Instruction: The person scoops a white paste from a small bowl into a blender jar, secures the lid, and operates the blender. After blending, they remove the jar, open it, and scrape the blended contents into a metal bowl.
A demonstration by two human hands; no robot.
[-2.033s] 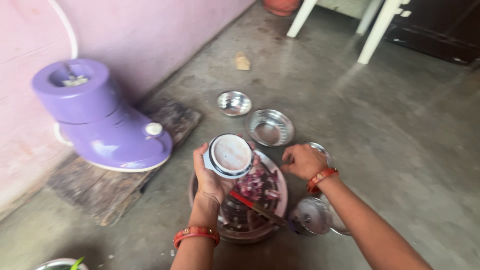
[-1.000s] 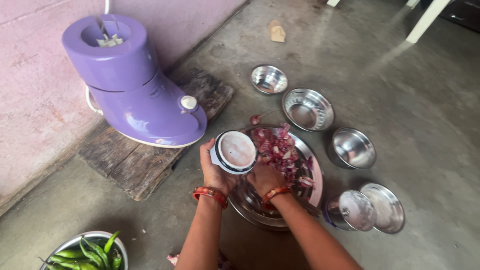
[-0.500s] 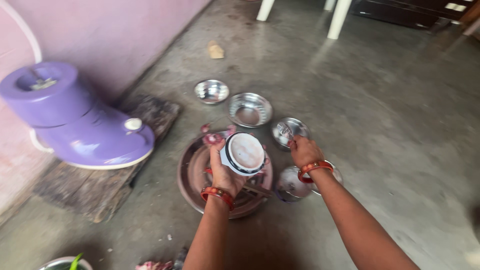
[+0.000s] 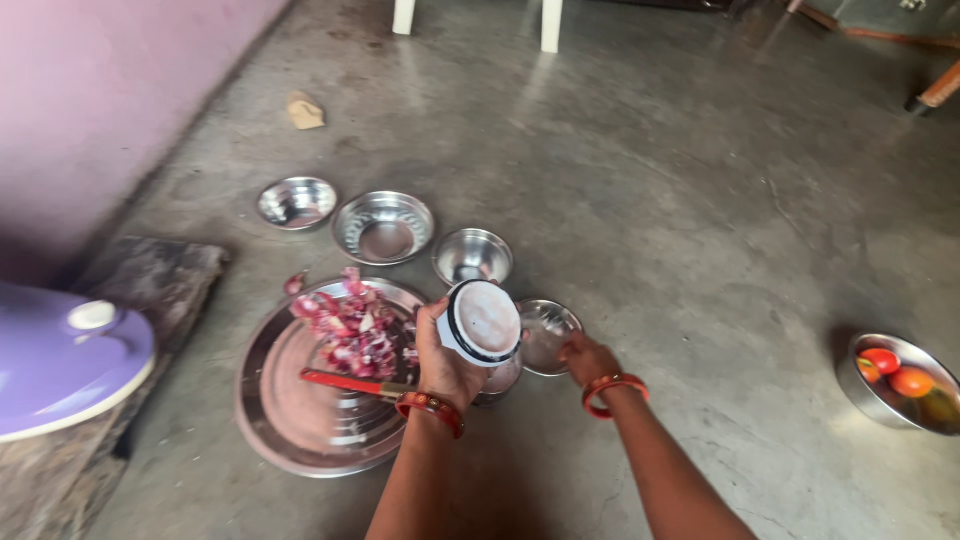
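White lid [image 4: 483, 321] black-rimmed; onion [image 4: 350, 322] purple-pink; knife [image 4: 345, 381] red; bangles [image 4: 613, 386] red; mixer [image 4: 60, 365] purple; tomatoes [image 4: 895, 372] red-orange at 3 o'clock.

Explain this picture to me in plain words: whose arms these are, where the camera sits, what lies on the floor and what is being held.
There is no machine here: the two bare arms belong to a person who wears a camera on the head, so you look down as that person does. The left hand holds a small round white lid with a dark rim, its flat face turned up toward the camera. The right hand reaches down to a small steel plate on the concrete floor. To the left lies a big steel platter with chopped red onion and a red-handled knife. Three steel bowls stand behind it. At far right is a bowl of tomatoes; at far left, a purple mixer base on a wooden board.
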